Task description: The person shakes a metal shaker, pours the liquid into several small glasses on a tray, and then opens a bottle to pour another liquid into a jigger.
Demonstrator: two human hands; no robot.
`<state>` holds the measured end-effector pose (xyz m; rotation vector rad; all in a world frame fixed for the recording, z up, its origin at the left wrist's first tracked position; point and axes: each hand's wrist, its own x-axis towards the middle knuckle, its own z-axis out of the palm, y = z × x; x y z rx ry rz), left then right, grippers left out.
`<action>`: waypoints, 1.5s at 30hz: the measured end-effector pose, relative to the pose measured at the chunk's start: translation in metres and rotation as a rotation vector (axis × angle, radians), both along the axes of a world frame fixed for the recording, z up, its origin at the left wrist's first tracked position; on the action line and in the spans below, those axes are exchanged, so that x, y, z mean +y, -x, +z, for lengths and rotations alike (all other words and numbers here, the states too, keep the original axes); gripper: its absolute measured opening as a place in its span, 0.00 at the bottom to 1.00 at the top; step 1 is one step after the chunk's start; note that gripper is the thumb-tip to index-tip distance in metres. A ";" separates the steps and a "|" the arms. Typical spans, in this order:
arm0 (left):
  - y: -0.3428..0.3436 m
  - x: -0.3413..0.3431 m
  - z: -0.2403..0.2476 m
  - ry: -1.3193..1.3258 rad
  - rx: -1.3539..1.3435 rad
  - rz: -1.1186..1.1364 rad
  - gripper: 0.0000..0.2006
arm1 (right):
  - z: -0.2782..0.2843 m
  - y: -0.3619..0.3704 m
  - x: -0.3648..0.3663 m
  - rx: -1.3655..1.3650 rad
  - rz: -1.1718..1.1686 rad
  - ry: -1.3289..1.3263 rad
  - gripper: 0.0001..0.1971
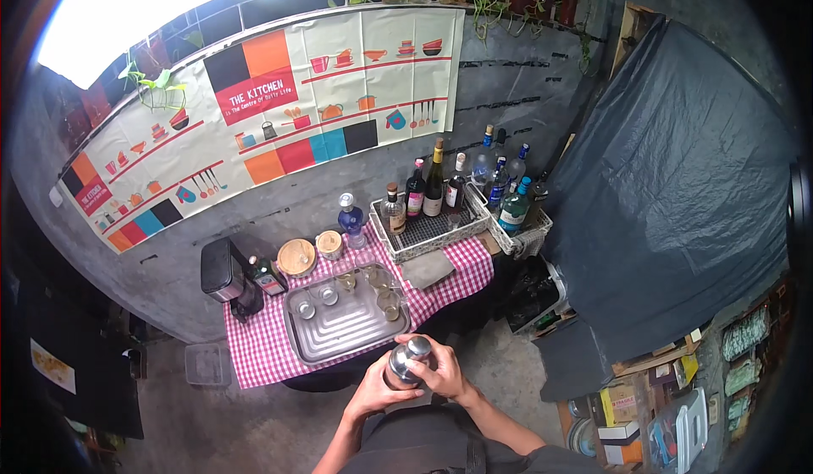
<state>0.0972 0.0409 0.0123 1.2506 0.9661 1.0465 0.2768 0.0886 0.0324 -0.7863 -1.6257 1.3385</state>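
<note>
A silver cocktail shaker (400,364) is held between both hands, close in front of my body and just off the table's near edge. My left hand (374,393) wraps the shaker's body from the left and below. At its top, my right hand (444,374) closes round the shoulder and cap from the right. Just beyond the shaker lies a grey metal tray (330,342). Small clear glasses (328,294) stand on its far left part. Several more glasses, some yellowish (389,306), are toward its right side.
A red-and-white checked cloth (257,357) covers the table. Behind the tray stand a blue bottle (350,220), wooden-lidded jars (297,257) and a black appliance (222,271). A white basket (385,242) holds several bottles. A dark sheet (669,178) hangs at the right.
</note>
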 end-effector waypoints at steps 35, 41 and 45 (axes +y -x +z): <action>-0.073 -0.011 -0.004 0.064 -0.116 0.228 0.39 | 0.015 -0.057 0.035 -0.020 0.199 0.163 0.22; -0.054 -0.006 0.003 -0.023 0.014 0.191 0.38 | 0.016 -0.054 0.023 0.030 0.292 -0.346 0.24; -0.048 -0.010 0.005 0.002 0.098 0.187 0.38 | 0.013 -0.051 0.035 0.045 0.181 0.043 0.23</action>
